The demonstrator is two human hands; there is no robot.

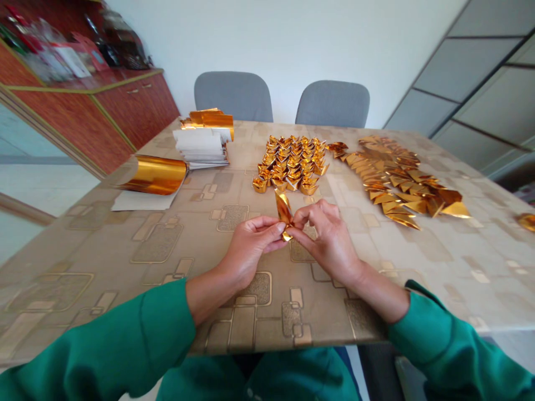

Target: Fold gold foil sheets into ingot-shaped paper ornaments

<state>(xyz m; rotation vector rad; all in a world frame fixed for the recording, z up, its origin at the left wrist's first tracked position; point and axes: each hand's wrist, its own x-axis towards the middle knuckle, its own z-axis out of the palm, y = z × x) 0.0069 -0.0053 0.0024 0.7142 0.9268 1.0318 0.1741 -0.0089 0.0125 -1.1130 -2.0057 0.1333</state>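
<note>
Left hand (249, 248) and right hand (330, 239) angle inward, fingers (273, 230) pinched on a folded foil piece (283, 207); foil rows (292, 162) stand just beyond, bare tabletop (188, 239) runs to the near edge (288, 344).

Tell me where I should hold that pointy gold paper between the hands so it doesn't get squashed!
Probably pinch the gold paper gently low down, coming in from the left and right sides. Its upper part stands up in a tall, narrow point that looks thin and might crumple. The left hand and right hand both pinch it low, leaving that point free.
</note>
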